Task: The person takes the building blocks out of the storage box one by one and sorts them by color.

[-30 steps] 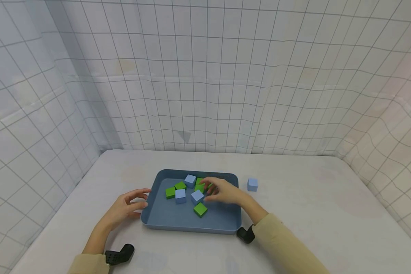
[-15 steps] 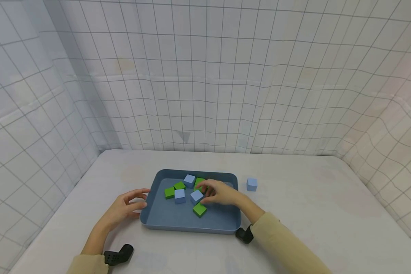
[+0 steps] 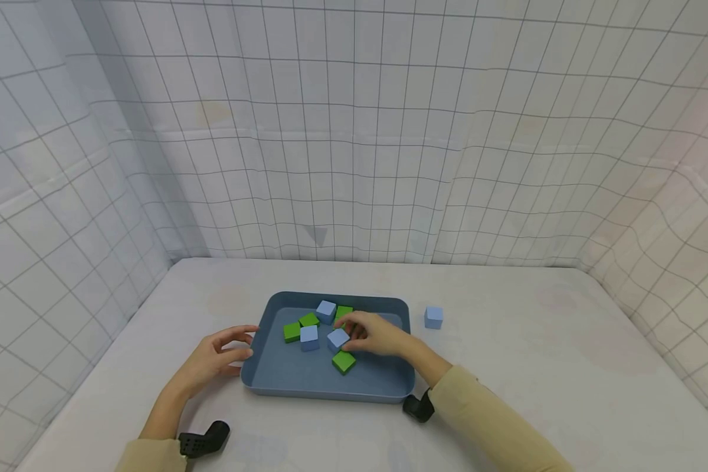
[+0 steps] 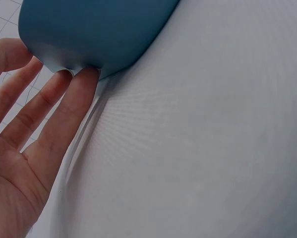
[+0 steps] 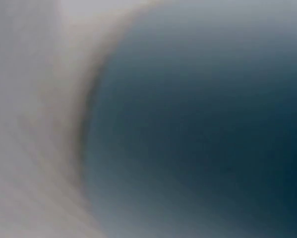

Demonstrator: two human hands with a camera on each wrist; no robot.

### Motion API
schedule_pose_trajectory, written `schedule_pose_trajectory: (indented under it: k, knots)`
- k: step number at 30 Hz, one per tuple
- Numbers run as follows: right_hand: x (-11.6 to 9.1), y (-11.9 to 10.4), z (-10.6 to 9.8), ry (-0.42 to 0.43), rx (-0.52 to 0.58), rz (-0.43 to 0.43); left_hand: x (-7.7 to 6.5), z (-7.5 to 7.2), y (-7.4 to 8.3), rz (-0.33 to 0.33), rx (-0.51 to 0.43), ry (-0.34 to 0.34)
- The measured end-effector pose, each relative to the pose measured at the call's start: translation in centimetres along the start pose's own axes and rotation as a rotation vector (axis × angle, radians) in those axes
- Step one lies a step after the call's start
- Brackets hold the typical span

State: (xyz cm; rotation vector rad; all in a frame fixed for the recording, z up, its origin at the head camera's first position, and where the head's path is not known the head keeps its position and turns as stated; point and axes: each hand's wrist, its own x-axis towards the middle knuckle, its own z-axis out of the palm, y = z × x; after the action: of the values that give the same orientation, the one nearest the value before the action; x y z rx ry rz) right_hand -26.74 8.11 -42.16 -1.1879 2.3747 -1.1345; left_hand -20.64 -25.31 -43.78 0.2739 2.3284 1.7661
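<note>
The right wrist view is a dark blur. The left hand (image 3: pixel 212 360) rests flat, fingers straight, against the blue tray (image 3: pixel 283 383) wall. The right hand (image 3: pixel 377 335) seems to pinch a light-blue cube (image 3: pixel 337 338) inside the tray, among green cubes (image 3: pixel 343 361). Beyond lie the white table (image 3: pixel 507 367) and a gridded curtain (image 3: pixel 354 131).

The right wrist view is badly blurred: a dark blue tray surface (image 5: pixel 203 124) fills the right and centre, its curved edge meeting the pale grey table (image 5: pixel 34 124) along the left.
</note>
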Motion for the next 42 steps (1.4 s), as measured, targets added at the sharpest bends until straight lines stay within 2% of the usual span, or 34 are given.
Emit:
schedule_pose_trajectory:
  k: [10,19,22,28,32,35,38,42]
  knots:
    - [0.0,0.1,0.1,0.016,0.005,0.032,0.0,0.0,0.0,-0.003,0.005,0.0]
    - [-0.5,0.1,-0.9,0.094,0.039,0.021,0.1,0.1,-0.1,-0.002,0.009,0.001]
    - [-0.9,0.2,-1.4,0.129,0.04,0.038,0.0,0.1,-0.1,0.001,0.011,0.0]
    - [-1.9,0.2,-2.8,0.234,0.043,-0.011,0.0,0.1,-0.1,0.005,0.004,-0.003]
    - [-3.0,-1.1,-4.0,0.293,0.06,0.004,0.0,0.1,0.0,0.003,0.004,-0.003]
    - [-3.8,-0.9,-4.9,0.33,0.063,0.03,0.0,0.1,0.1,0.003,0.002,-0.002]
    - [-4.5,0.8,-5.4,0.371,0.039,0.038,0.0,0.1,0.1,0.004,-0.001,-0.001]
    - [-5.9,1.3,-6.3,0.419,0.02,0.073,0.0,0.1,0.2,0.002,0.0,0.003]
